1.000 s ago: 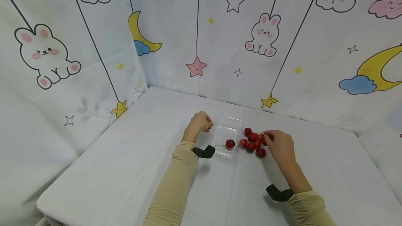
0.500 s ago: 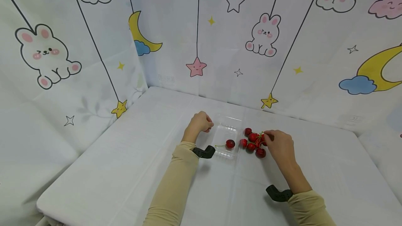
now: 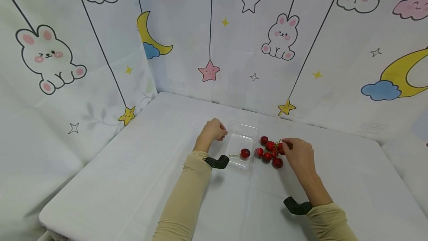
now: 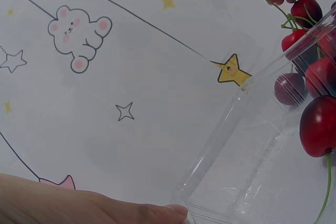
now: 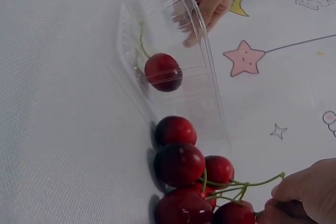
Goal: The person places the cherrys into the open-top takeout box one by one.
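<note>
A clear plastic container [image 3: 240, 139] lies on the white table, with a single cherry [image 3: 245, 153] inside, its green stem pointing left. My left hand [image 3: 211, 131] pinches the container's left rim; in the left wrist view one fingertip [image 4: 177, 212] meets its corner. Just right of the container is a pile of several red cherries [image 3: 267, 157] with tangled green stems. At the pile's right side, my right hand [image 3: 298, 154] pinches a cherry stem [image 5: 269, 180] between thumb and finger. In the head view, that hand partly covers the cherries nearest it.
The white tabletop [image 3: 140, 166] runs up to a printed cloth backdrop [image 3: 187, 36] with bunnies, stars and moons. A black wrist mount [image 3: 217, 161] sits on the left wrist, another black mount [image 3: 297, 206] on the right.
Almost nothing differs; my right hand has shifted very slightly at the stems. The left hand, container and cherries stay in place.
</note>
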`<state>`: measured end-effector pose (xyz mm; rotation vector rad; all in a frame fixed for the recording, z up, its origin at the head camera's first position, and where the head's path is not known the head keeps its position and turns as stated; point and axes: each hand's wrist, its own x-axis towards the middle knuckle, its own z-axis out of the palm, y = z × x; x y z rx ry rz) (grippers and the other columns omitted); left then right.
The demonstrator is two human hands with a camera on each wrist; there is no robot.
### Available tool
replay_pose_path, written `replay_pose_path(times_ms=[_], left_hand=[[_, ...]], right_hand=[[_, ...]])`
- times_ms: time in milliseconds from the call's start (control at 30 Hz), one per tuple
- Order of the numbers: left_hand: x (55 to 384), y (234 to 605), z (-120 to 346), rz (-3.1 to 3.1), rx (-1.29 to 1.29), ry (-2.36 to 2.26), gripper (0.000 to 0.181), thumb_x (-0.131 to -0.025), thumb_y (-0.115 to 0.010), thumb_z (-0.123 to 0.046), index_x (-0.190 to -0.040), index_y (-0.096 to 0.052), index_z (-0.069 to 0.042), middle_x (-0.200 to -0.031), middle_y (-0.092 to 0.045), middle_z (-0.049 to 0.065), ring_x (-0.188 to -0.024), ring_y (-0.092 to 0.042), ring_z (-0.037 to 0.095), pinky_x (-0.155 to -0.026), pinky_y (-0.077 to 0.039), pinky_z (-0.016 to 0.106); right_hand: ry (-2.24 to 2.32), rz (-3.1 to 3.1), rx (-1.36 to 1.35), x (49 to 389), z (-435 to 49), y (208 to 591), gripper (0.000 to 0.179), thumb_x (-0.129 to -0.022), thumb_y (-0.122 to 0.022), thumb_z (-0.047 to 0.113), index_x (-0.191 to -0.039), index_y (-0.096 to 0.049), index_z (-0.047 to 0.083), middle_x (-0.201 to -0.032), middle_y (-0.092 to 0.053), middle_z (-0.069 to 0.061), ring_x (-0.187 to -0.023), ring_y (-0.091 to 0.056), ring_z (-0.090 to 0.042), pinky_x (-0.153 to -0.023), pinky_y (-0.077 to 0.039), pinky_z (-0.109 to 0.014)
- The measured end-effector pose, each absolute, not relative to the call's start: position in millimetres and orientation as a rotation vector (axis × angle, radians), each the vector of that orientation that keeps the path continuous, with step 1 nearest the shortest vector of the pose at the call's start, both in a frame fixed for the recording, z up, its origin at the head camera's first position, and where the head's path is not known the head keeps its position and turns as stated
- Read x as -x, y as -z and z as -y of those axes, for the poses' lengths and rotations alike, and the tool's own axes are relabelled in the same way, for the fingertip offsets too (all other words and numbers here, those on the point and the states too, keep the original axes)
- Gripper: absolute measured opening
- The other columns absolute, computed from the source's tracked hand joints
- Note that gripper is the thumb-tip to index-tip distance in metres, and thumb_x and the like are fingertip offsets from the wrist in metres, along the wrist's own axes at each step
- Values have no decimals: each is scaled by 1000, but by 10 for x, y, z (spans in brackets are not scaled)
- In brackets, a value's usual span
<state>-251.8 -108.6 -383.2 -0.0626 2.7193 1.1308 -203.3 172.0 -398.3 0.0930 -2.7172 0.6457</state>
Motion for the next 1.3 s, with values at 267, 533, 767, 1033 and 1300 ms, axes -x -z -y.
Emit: replay_pose_path(times_ms=[267, 533, 767, 1033, 1300], left_hand=[[2520, 3843, 1086, -2732, 67, -1139, 13, -89, -65, -15, -91, -71, -4, -69, -67, 2, -58, -61, 8, -63, -45, 25], [2526, 3844, 1087, -2735, 64, -1135, 13, -89, -65, -16, -91, -71, -4, -69, -67, 2, -57, -61, 7, -63, -45, 25], [2527, 3843, 1083, -2730, 76, -1143, 14, -89, -65, -16, -92, -71, -4, -69, -66, 1, -57, -60, 7, -62, -44, 24], [2520, 3835, 1084, -2722, 73, -1130, 15, -90, -65, -16, -94, -71, -3, -71, -68, 3, -58, -61, 8, -65, -45, 26], [2517, 3830, 1082, -2715, 79, -1144, 14, -89, -65, -15, -93, -71, -3, -70, -67, 3, -58, -61, 8, -65, -45, 26]], right_hand=[[-646, 2658, -120, 2028, -1711, 3999, 19, -90, -61, 12, -100, -72, 0, -90, -71, -19, -77, -65, -28, -62, -55, -40], [-659, 2627, -145, 2022, -1686, 4000, 19, -91, -60, 12, -100, -72, 1, -90, -71, -19, -79, -65, -28, -64, -55, -41], [-681, 2612, -155, 2017, -1669, 3998, 20, -92, -60, 13, -102, -72, 1, -92, -71, -19, -81, -66, -29, -65, -55, -42], [-699, 2555, -170, 2008, -1648, 3996, 18, -90, -61, 12, -99, -72, 0, -89, -72, -18, -79, -67, -29, -67, -55, -43], [-759, 2537, -161, 1984, -1596, 3958, 19, -91, -62, 16, -100, -72, 2, -92, -72, -17, -82, -69, -29, -69, -56, -42]])
